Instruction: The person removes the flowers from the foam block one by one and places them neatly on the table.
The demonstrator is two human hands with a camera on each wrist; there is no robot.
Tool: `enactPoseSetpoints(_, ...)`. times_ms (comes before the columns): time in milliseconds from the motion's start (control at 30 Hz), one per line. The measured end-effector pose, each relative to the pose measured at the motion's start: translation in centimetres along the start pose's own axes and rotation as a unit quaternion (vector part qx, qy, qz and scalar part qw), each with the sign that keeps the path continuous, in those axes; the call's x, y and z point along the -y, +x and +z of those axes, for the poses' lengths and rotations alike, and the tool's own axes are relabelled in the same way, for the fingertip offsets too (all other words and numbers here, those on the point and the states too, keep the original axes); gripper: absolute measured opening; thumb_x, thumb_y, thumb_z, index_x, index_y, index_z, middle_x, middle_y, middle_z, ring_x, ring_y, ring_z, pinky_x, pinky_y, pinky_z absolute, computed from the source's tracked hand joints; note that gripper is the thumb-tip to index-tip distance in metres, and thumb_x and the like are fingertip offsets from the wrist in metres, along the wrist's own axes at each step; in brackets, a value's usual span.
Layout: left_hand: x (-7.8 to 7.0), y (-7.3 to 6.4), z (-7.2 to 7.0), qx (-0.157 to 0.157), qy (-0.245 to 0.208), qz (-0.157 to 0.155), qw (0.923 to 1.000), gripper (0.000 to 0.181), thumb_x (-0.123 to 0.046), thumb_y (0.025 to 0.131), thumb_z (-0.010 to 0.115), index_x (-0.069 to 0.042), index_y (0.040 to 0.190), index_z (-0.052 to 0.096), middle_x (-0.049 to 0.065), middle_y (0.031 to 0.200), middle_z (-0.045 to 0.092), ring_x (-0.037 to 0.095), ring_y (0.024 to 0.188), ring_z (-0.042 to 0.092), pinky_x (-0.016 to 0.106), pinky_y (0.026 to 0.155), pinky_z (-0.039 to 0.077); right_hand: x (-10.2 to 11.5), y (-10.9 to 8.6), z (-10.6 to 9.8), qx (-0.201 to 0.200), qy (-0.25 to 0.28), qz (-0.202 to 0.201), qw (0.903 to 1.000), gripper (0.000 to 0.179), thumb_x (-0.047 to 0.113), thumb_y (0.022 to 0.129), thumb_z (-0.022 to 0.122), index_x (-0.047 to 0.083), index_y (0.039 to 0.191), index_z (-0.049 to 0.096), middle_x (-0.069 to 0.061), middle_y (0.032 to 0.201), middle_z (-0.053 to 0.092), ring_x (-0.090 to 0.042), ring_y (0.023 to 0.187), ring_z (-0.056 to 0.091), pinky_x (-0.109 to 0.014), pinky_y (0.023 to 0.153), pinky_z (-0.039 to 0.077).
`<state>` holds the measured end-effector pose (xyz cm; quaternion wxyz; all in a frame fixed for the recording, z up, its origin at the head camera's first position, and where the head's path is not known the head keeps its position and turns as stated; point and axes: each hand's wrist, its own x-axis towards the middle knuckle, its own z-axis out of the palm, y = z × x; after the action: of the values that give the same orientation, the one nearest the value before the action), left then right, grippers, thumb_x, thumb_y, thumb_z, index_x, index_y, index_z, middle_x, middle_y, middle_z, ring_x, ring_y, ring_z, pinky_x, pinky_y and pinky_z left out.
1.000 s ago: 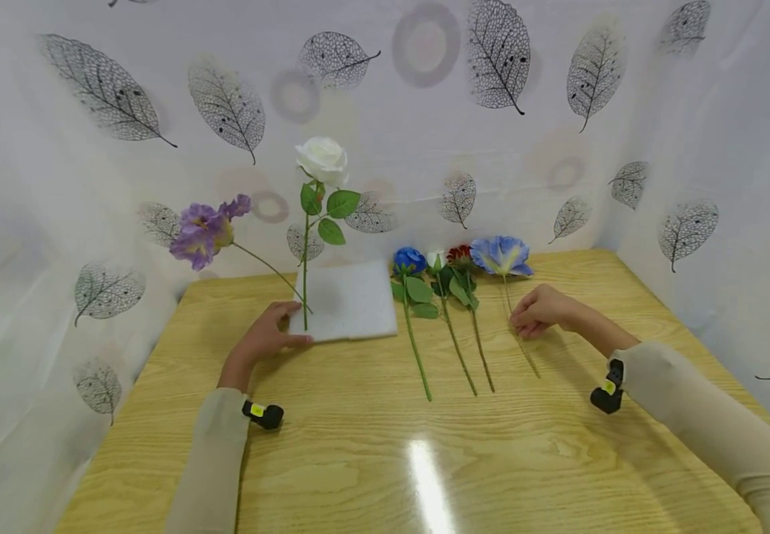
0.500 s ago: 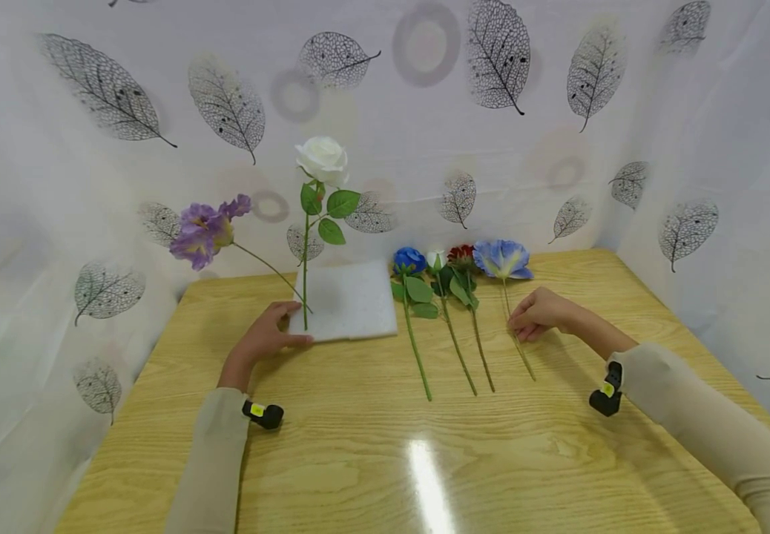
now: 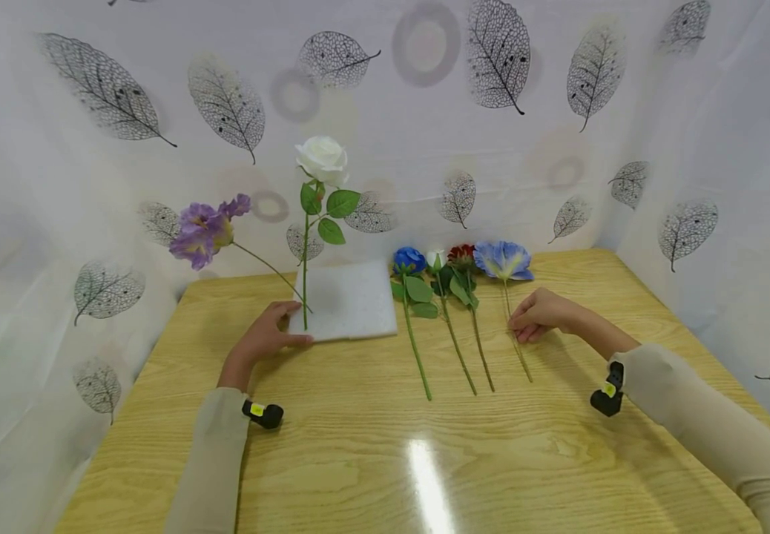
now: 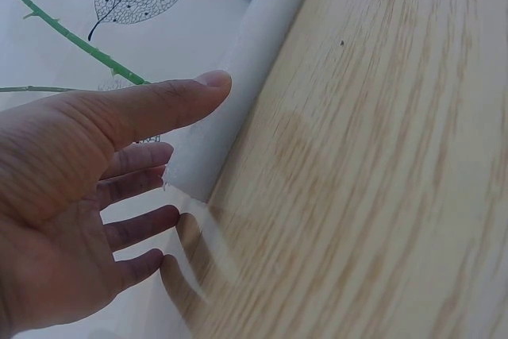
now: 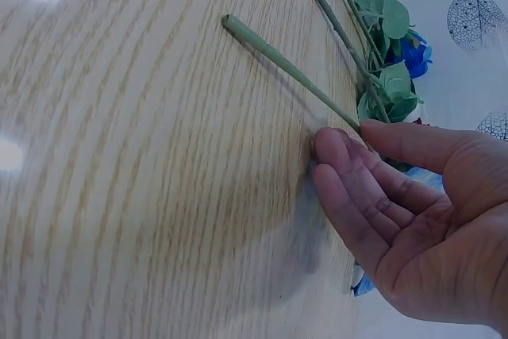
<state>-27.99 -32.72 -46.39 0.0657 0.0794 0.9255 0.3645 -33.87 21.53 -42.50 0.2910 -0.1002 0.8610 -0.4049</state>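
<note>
On the left, my left hand (image 3: 266, 334) rests at the near-left corner of a white foam block (image 3: 351, 304), thumb along the front edge and fingers at the left side. The left wrist view shows those fingers fairly straight beside the block (image 4: 210, 132). A white rose (image 3: 323, 159) stands upright in the foam, and a purple flower (image 3: 199, 233) leans out to the left. Over on the right, my right hand (image 3: 540, 315) pinches the stem of a light-blue flower (image 3: 501, 259) between thumb and fingertips. The cut end of its stem (image 5: 274, 55) sticks out past the fingers.
Between the hands lie a blue rose (image 3: 409, 261), a white rosebud (image 3: 436, 259) and a red flower (image 3: 461, 256), stems toward the person. The wooden table (image 3: 331, 445) ends at a leaf-printed curtain (image 3: 385, 111) behind and at both sides.
The right hand and the light-blue flower have shifted slightly; the blossom is a little lower and the stem end a little further left and nearer. The left hand stays at the foam.
</note>
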Motion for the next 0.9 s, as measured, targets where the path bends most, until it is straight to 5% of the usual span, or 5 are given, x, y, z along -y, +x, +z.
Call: enactPoseSetpoints(900,-0.17,-0.17,-0.07,0.002,-0.005,0.009,0.9999,0.091,-0.033,0.088,0.082,0.0,0.157,0.034,0.026,0.162,0.027,0.048,0.152,0.022,0.063,0.123,0.022,0.5,-0.72,-0.66,-0.004,-0.019,-0.002,0.9998,0.032,0.014,0.097,0.068,-0.012,0.115,0.071,-0.009,0.088,0.078,-0.02,0.079,0.076,-0.037,0.076,0.064)
